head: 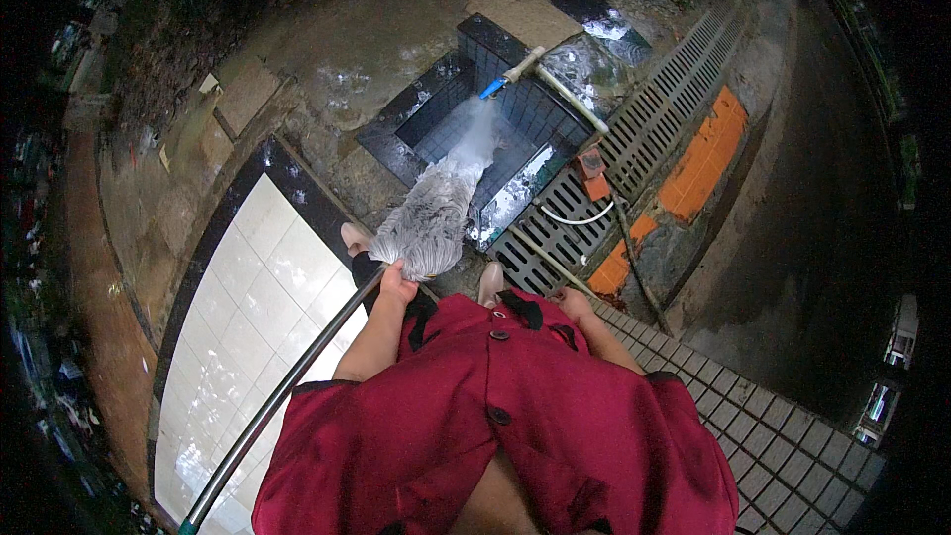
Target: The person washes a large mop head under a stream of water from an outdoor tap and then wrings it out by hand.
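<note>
My left hand [399, 284] grips the metal handle of a string mop [431, 219] close to its head. The grey, wet strands hang over the near edge into a dark-tiled basin [383, 141]. From a tap with a blue nozzle [492, 88], water sprays onto their far end. The mop's metal pole [282, 386] slants back towards the lower left. My right hand [573, 305] is low beside the red garment, right of my shoes; its fingers are partly hidden, and whether it holds anything is unclear.
Slotted drain covers [639, 134] run along the basin's right side, with a broken orange brick [592, 163] and a thin white hose [576, 221] on them. A stick [639, 267] lies farther right. Glossy white tiles [260, 267] with a dark border lie left.
</note>
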A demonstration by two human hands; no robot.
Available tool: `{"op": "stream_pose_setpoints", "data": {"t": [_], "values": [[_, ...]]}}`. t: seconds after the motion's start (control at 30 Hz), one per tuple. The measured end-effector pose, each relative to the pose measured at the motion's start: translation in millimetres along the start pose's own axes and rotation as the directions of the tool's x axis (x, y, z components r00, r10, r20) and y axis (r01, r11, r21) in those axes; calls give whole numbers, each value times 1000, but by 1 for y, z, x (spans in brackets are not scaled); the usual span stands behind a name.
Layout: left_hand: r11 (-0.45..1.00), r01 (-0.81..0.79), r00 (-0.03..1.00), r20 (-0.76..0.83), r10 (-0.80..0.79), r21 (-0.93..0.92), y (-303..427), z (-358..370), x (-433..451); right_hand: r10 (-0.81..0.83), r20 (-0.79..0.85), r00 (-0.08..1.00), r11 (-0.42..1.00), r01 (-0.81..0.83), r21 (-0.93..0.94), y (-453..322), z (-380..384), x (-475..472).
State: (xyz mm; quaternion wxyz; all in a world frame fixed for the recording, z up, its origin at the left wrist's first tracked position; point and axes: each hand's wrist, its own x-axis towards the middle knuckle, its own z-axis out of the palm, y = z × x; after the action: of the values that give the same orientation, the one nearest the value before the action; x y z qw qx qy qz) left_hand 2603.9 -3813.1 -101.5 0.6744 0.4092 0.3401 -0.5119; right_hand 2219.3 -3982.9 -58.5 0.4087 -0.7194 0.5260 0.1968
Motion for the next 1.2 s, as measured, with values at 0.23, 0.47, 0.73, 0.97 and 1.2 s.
{"op": "stream_pose_setpoints", "data": {"t": [0.23,0.47,0.73,0.97,1.2], "values": [[1000,-11,1000,-18,11,-17,-3,5,-3,35,39,999,999,-36,13,-7,-7,-2],[998,-40,998,-43,38,-39,-5,11,-7,40,79,996,999,-40,-2,-4,-7,5],[997,-48,999,-7,48,-55,-6,17,-11,17,73,997,999,-20,37,7,-2,13],[998,-38,999,-1,38,-57,-5,17,-13,15,67,998,1000,-14,-7,1,-9,8],[997,-30,999,-47,27,-66,-5,14,-6,39,94,995,998,-34,-52,-9,-19,6]]}}
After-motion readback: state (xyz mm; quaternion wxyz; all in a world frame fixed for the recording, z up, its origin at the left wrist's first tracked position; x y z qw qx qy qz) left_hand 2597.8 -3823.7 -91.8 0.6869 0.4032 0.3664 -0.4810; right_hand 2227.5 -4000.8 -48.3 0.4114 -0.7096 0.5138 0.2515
